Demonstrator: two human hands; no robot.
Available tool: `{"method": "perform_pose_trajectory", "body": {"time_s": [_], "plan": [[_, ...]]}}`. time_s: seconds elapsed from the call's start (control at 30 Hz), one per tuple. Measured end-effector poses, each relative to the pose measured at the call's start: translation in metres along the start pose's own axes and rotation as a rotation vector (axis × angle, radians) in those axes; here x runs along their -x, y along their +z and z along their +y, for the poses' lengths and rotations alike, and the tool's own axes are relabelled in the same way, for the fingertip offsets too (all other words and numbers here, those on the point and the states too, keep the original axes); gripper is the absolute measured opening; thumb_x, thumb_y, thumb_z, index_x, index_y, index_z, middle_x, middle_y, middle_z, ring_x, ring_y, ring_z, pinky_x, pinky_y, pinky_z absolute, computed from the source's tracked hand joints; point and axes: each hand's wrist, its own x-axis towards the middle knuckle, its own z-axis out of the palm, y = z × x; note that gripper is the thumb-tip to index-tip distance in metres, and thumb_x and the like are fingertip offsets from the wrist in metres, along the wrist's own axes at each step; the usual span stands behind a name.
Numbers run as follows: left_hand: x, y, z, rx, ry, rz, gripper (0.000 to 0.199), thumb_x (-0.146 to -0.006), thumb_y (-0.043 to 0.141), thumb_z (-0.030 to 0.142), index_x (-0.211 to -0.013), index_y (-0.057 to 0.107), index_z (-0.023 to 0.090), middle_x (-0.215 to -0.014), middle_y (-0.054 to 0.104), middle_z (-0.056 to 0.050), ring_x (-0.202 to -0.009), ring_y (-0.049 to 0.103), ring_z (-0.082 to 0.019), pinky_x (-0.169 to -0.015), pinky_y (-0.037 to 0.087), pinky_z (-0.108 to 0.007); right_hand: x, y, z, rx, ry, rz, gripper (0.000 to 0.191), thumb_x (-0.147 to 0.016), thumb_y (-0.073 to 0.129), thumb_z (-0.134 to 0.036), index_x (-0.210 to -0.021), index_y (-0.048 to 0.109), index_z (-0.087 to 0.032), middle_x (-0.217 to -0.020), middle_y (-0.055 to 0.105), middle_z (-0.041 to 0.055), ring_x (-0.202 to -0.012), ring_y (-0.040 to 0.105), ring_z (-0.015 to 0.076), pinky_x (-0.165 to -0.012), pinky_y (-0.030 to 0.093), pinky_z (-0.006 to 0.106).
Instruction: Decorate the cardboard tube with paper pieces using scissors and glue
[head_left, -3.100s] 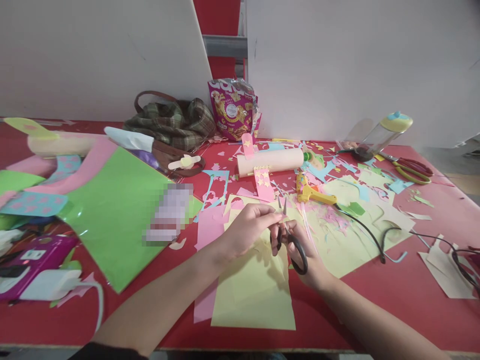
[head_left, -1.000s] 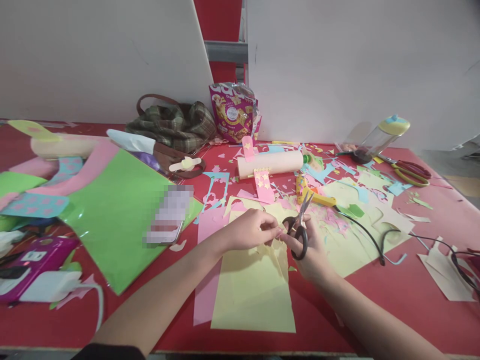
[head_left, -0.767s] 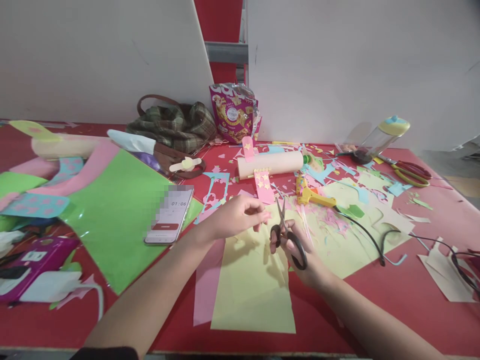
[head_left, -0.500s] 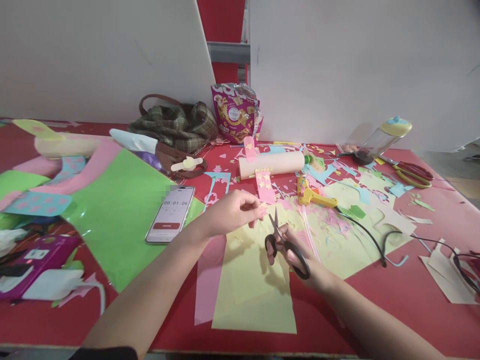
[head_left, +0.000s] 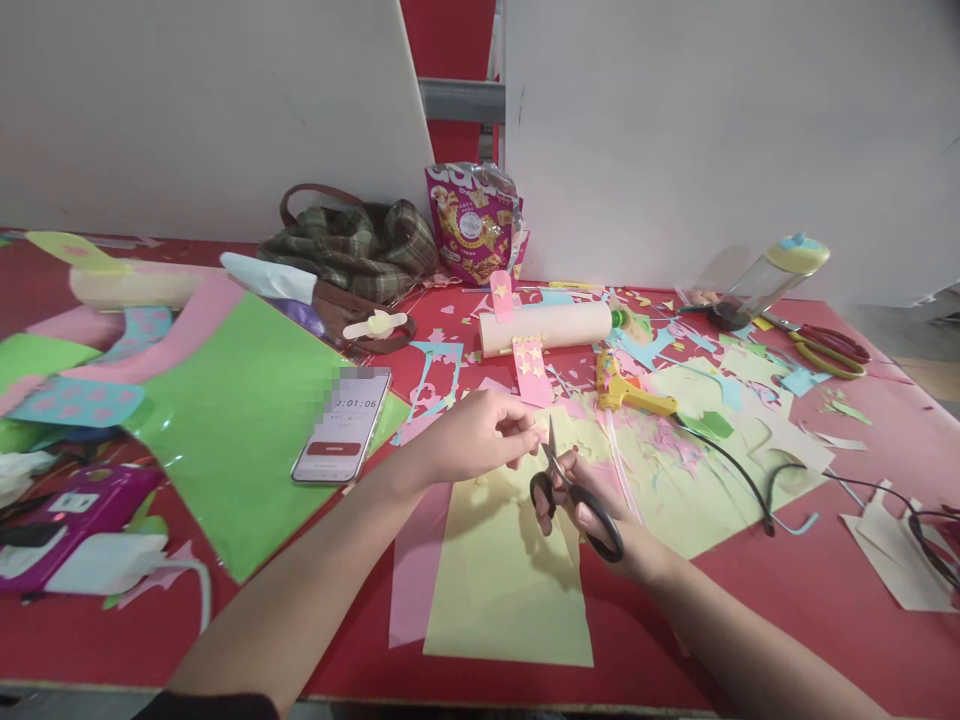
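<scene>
My right hand grips black-handled scissors, their blades pointing away from me and slightly parted. Right beside the blades, my left hand pinches a small piece of pink paper, mostly hidden by the fingers. Both hands are above a pale yellow sheet, which overlaps a pink sheet on the red table. Just beyond the hands lies a cream tube with pink strips bearing yellow stars.
A yellow glue gun with a black cord lies right of the tube among paper scraps. To the left are a phone and a green sheet. Larger scissors and a clear lidded container are at the far right.
My left hand has moved slightly right, bringing the pink paper up to the scissor blades. The blades have drawn closer together; my right hand stays nearly where it was.
</scene>
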Motion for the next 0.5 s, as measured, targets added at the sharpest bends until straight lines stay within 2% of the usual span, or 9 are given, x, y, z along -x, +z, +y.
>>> {"method": "perform_pose_trajectory", "body": {"time_s": [0.5], "plan": [[-0.0006,-0.0010,-0.0006,-0.013,0.011,-0.007,0.026,-0.076,0.041,0.028,-0.055,0.050,0.015,-0.056,0.054,0.001,-0.055,0.047,-0.009,-0.053,0.034,-0.019,0.0017,-0.0015,0.0026,-0.037,-0.016,-0.008,0.030,-0.073,0.049,-0.049,-0.081,0.034,-0.024,-0.076,0.046,0.0019,-0.068,0.045,0.0169,-0.064,0.032,0.032]]}}
